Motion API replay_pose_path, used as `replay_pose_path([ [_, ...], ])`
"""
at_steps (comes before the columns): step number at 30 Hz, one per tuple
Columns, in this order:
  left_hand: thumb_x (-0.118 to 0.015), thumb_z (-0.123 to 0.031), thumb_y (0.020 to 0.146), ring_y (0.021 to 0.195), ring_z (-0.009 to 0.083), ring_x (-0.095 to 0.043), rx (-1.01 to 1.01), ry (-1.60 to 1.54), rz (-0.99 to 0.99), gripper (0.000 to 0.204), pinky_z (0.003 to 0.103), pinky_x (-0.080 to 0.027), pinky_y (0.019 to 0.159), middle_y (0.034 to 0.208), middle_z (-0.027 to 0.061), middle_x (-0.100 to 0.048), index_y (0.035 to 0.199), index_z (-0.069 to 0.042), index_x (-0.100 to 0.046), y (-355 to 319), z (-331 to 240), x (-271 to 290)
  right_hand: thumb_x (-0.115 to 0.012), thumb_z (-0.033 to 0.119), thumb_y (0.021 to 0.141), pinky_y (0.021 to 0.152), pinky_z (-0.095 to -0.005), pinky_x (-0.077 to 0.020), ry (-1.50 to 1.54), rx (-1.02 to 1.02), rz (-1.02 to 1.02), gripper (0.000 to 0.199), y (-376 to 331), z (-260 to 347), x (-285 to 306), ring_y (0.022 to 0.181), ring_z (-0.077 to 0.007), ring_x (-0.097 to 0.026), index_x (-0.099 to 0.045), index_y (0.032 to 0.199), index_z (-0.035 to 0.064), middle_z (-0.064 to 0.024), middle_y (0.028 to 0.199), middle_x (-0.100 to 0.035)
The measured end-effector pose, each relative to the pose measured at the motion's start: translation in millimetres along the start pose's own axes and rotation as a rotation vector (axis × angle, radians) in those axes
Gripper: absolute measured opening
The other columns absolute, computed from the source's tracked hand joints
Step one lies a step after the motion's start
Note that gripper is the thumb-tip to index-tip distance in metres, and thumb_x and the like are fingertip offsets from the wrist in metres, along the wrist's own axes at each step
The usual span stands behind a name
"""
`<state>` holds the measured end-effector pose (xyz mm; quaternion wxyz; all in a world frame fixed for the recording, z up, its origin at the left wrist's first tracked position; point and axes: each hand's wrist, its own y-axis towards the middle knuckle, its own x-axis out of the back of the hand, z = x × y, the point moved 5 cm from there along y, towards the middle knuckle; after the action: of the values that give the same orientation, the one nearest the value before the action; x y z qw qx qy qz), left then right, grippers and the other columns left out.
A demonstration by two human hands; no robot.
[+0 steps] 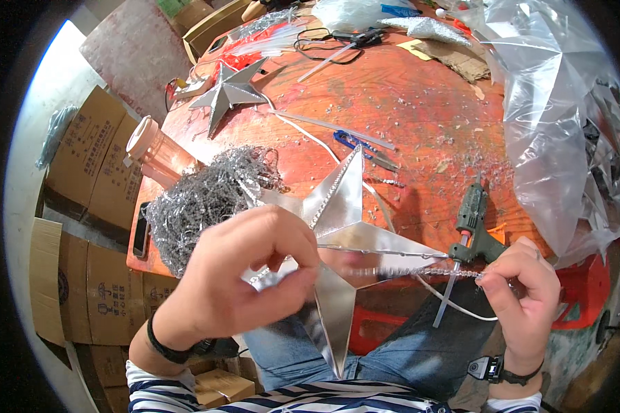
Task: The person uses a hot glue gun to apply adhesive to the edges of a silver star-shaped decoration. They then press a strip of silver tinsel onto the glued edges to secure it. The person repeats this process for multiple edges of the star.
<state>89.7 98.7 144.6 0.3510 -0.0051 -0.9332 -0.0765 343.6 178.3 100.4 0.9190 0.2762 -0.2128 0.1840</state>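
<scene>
Gripping a silver foil star (337, 227) at its centre, the left hand (244, 275) closes its fingers around the folded points and holds it above the lap, at the near edge of a worn orange table (406, 103). The right hand (527, 289) pinches the end of a thin beaded silver strand (420, 273), which runs back across to the star. A green glue gun (472, 224) lies just beyond that hand, a heap of silver tinsel (200, 196) left of the star, and a second silver star (231, 93) farther back.
</scene>
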Motion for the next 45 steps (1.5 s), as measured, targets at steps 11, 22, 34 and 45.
replay_pose_path([
  [11,-0.064,-0.001,0.085,0.077,0.0058,-0.053,0.386,-0.218,0.099,0.008,0.02,-0.044,0.068,0.086,0.0007,-0.06,0.092,0.001,-0.064,1,32,7,-0.071,0.008,0.076,0.066,-0.0313,-0.0404,0.011,-0.068,0.025,0.011,4,-4,-5,0.066,-0.0197,-0.055,-0.062,0.071,0.003,-0.0058,0.07,-0.062],
  [22,-0.063,0.0,0.085,0.08,0.0048,-0.054,0.46,-0.191,0.122,0.018,0.018,-0.044,0.069,0.087,0.0001,-0.058,0.102,0.001,-0.062,10,26,7,-0.072,0.009,0.077,0.065,-0.0304,-0.0402,0.0,-0.058,0.035,0.012,6,-6,-7,0.066,-0.0198,-0.054,-0.062,0.072,0.0033,-0.0052,0.069,-0.061],
  [34,-0.065,-0.002,0.085,0.072,0.0009,-0.049,0.472,-0.107,0.282,0.027,0.016,-0.04,0.061,0.079,-0.0029,-0.053,0.109,-0.001,-0.054,24,26,3,-0.072,0.009,0.076,0.065,-0.0313,-0.0402,-0.015,-0.053,0.01,0.013,6,-13,-7,0.065,-0.0209,-0.055,-0.062,0.071,0.003,-0.0057,0.069,-0.061],
  [45,-0.064,-0.003,0.085,0.063,-0.0009,-0.04,0.462,-0.252,0.213,0.024,0.016,-0.032,0.055,0.072,-0.007,-0.044,0.108,-0.001,-0.056,21,39,4,-0.072,0.01,0.076,0.064,-0.0312,-0.0395,0.002,-0.08,0.038,0.014,7,-17,-9,0.064,-0.0208,-0.054,-0.061,0.071,0.0031,-0.0056,0.068,-0.06],
])
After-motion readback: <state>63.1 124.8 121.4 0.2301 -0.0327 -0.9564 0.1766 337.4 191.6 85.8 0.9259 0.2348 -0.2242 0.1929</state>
